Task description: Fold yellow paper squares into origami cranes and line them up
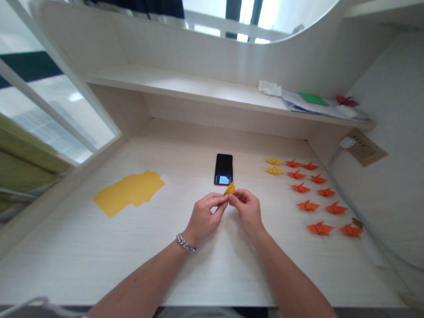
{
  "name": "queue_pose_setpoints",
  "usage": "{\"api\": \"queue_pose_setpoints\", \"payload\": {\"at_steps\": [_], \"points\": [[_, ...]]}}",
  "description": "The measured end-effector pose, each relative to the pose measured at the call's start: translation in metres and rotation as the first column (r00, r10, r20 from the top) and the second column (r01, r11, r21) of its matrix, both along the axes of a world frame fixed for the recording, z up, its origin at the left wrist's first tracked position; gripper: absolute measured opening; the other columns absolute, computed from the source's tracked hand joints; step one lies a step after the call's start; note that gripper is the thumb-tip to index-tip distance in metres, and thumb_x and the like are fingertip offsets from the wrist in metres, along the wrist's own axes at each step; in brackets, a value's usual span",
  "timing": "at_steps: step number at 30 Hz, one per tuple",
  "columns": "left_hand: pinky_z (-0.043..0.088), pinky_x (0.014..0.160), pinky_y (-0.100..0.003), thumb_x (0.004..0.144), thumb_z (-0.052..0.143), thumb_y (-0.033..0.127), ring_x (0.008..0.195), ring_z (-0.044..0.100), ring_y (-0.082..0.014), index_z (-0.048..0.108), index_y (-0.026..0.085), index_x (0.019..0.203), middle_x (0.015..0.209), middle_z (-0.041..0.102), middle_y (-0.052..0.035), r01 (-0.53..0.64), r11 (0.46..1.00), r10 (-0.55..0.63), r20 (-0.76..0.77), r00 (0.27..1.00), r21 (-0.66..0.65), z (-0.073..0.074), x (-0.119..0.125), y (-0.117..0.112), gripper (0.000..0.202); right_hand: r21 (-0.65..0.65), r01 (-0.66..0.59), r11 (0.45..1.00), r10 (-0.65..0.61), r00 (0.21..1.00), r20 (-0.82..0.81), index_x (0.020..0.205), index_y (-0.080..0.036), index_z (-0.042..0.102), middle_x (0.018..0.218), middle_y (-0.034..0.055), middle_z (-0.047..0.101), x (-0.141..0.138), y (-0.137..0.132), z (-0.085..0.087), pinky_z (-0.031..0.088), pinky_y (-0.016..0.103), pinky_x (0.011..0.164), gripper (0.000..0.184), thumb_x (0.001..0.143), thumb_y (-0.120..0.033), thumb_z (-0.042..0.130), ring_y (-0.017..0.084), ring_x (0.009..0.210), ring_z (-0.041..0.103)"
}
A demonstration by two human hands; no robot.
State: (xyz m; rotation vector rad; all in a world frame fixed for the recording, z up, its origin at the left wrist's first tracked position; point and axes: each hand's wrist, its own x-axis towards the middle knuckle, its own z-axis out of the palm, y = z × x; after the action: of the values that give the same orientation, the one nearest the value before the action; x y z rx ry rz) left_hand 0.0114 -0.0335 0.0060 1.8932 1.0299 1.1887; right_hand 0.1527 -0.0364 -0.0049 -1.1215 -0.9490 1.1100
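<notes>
Between my two hands, over the middle of the desk, is a small piece of folded yellow paper (229, 188). My left hand (207, 216) pinches its lower left side between thumb and fingers. My right hand (247, 207) grips it from the right, thumb and forefinger closed at its lower edge. The fingertips hide the bottom of the fold. Just beyond the paper lies a black phone (224, 168). Two yellow paper cranes (274, 170) and several orange paper cranes (308, 206) stand in rows to the right.
Yellow paper sheets (129, 192) lie fanned out at the left of the desk (185, 141). A shelf (198, 88) across the back carries papers (298, 104) and a green square (313, 98). A grey cable (361, 212) runs from the wall socket (366, 148) down the right side.
</notes>
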Motion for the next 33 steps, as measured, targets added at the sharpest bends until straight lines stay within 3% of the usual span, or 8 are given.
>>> {"api": "queue_pose_setpoints", "payload": {"at_steps": [8,23,33], "points": [[0.053,0.064,-0.025,0.077,0.068,0.029,0.070,0.062,-0.0139,0.069,0.019,0.090,0.085,0.068,-0.0039,-0.166,0.985,0.169,0.052,0.984,-0.055,0.0052,-0.0013,-0.0020,0.016,0.059,-0.032,0.998,0.031,0.999,0.009,0.080,-0.018,0.065,0.076,0.0014,0.066,0.0009,0.0005,-0.0008,0.048,0.026,0.062,0.011,0.075,-0.027,0.069,0.013,0.066,0.059],[0.053,0.079,-0.030,0.082,0.062,0.025,0.086,0.064,-0.0180,0.072,0.022,0.087,0.090,0.070,-0.0059,-0.185,0.978,0.185,0.004,0.983,0.094,0.0078,-0.0005,-0.0025,0.012,0.086,-0.025,0.996,0.022,0.999,0.041,0.083,-0.018,0.065,0.083,0.0050,0.070,-0.0027,-0.0012,0.0002,0.050,0.029,0.065,0.017,0.074,-0.030,0.069,0.016,0.070,0.063],[0.053,0.076,-0.028,0.083,0.061,0.029,0.084,0.067,-0.0175,0.069,0.020,0.096,0.093,0.072,-0.0047,-0.176,0.981,0.178,0.024,0.984,-0.085,0.0037,0.0002,-0.0035,0.017,0.091,-0.023,0.996,0.014,0.996,0.092,0.083,-0.017,0.064,0.077,0.0035,0.068,-0.0034,-0.0017,-0.0031,0.049,0.028,0.064,0.014,0.075,-0.029,0.068,0.016,0.070,0.062]]}}
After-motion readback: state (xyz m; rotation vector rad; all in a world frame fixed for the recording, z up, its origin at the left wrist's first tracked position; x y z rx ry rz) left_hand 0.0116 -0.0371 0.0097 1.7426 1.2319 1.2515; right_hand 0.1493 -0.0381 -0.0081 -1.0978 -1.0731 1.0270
